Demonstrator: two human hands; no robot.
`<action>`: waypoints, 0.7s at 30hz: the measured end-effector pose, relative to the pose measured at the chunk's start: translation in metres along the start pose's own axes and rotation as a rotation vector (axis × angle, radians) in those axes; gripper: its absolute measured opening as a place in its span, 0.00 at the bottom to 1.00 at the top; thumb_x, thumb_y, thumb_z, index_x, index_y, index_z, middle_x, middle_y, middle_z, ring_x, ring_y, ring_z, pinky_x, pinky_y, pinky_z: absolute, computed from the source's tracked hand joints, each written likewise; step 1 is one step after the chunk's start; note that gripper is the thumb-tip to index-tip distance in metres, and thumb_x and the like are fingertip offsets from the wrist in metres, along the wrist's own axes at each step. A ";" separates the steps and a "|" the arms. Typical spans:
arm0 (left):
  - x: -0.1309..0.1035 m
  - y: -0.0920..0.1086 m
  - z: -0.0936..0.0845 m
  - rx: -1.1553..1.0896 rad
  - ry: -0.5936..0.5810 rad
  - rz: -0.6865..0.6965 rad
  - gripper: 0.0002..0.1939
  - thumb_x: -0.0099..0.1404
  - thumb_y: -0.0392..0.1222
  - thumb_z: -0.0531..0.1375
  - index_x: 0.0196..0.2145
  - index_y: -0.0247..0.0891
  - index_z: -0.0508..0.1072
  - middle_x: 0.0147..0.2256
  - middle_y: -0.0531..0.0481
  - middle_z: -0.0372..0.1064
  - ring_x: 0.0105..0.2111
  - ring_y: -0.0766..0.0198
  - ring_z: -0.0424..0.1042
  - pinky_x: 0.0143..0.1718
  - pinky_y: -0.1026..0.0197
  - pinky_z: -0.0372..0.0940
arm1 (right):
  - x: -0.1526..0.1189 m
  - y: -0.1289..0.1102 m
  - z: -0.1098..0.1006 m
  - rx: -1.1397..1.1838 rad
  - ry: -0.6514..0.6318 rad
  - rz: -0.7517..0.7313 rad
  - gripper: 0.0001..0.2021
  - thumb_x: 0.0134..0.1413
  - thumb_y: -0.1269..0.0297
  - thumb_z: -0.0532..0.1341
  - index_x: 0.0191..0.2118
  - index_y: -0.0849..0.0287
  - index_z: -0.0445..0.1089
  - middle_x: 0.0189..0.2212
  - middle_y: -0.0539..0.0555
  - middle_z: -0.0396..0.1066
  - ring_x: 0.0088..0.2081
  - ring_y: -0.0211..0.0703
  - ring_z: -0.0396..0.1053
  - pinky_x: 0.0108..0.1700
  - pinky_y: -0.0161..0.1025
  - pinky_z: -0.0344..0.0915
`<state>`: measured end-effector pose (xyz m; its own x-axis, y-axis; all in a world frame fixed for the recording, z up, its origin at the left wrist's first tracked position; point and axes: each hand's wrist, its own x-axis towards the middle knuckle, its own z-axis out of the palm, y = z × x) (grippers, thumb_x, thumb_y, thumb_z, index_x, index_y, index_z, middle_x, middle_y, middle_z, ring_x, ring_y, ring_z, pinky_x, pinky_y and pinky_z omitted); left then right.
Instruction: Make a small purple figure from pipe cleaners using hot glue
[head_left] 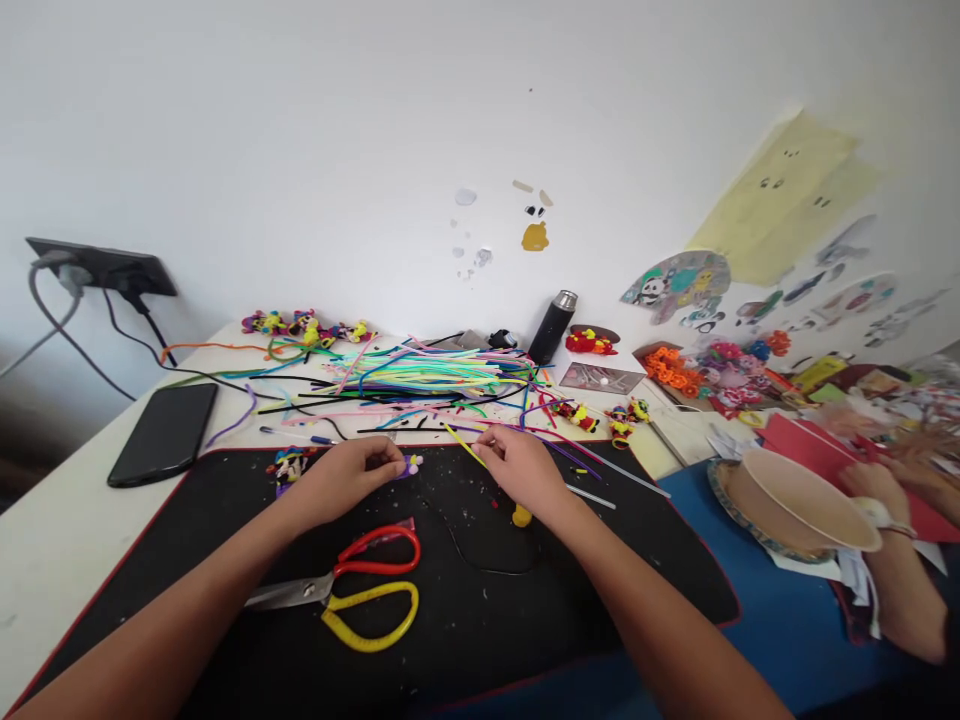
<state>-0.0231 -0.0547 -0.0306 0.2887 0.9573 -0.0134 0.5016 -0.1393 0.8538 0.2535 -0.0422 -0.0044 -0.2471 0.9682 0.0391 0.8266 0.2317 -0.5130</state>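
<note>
Carefully, we pinch a purple piece (409,467) in our left hand (349,480) and a yellow stem (462,442) in our right hand (523,468).
The piece pokes out just past our left fingertips, its small pale balls toward the right hand; our right thumb and fingers are closed on the stem, its free end angling up and leftward. We would do well to grip lightly, so as not to crush the fuzz, and to hold the stem close to where it must be guided. Below the left fingers lie the scissors (370,610); below the right, a yellow lump (521,515), with a thin black cord (457,541) between. Beyond both hands spreads a stem pile (427,372), with a flask (553,328) to its right. We can read no brand, label or writing anywhere.
</note>
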 end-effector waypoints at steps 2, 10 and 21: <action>0.000 -0.002 -0.002 -0.063 0.007 0.001 0.17 0.62 0.60 0.64 0.30 0.42 0.79 0.29 0.51 0.75 0.31 0.56 0.69 0.33 0.60 0.59 | -0.002 0.004 -0.005 -0.163 -0.051 0.034 0.08 0.67 0.60 0.63 0.43 0.56 0.79 0.33 0.54 0.79 0.37 0.48 0.77 0.34 0.38 0.57; 0.002 -0.004 -0.005 -0.236 0.015 0.006 0.19 0.61 0.61 0.66 0.32 0.41 0.78 0.28 0.50 0.74 0.32 0.56 0.71 0.36 0.59 0.62 | -0.004 0.004 0.010 -0.499 -0.172 0.087 0.11 0.65 0.56 0.65 0.43 0.58 0.79 0.40 0.62 0.82 0.44 0.57 0.80 0.38 0.41 0.63; 0.001 -0.002 0.003 -0.380 -0.040 0.005 0.21 0.61 0.62 0.67 0.32 0.40 0.79 0.28 0.50 0.75 0.30 0.58 0.71 0.34 0.60 0.63 | -0.013 -0.010 0.013 -0.337 -0.103 0.027 0.08 0.66 0.60 0.63 0.40 0.56 0.79 0.34 0.55 0.81 0.37 0.46 0.77 0.34 0.37 0.58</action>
<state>-0.0213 -0.0546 -0.0340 0.3256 0.9452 -0.0224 0.1644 -0.0333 0.9858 0.2414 -0.0589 -0.0112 -0.2587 0.9637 -0.0664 0.9496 0.2411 -0.2004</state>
